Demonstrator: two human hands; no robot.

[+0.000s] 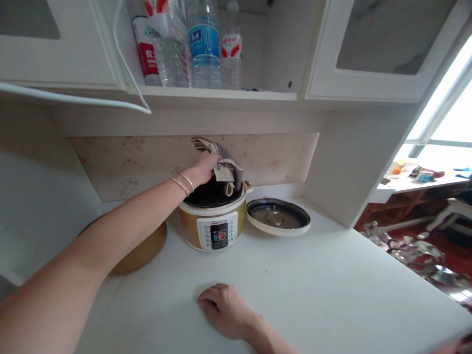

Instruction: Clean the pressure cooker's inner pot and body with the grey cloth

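Observation:
My left hand (205,166), with two thin bracelets on the wrist, grips a grey and beige cloth (224,164) and holds it against the open top of a gold and white electric cooker (214,227). The cooker stands at the back of the white counter (295,290), control panel facing me. Its dark inner pot shows under the cloth. My right hand (223,307) rests on the counter in front of the cooker, fingers curled under, holding nothing.
The cooker's lid (278,216) lies upside down just right of it. A brown round vessel (142,250) sits to the left, partly behind my arm. Plastic bottles (202,44) stand on the open shelf above. A white cable (125,59) hangs at upper left.

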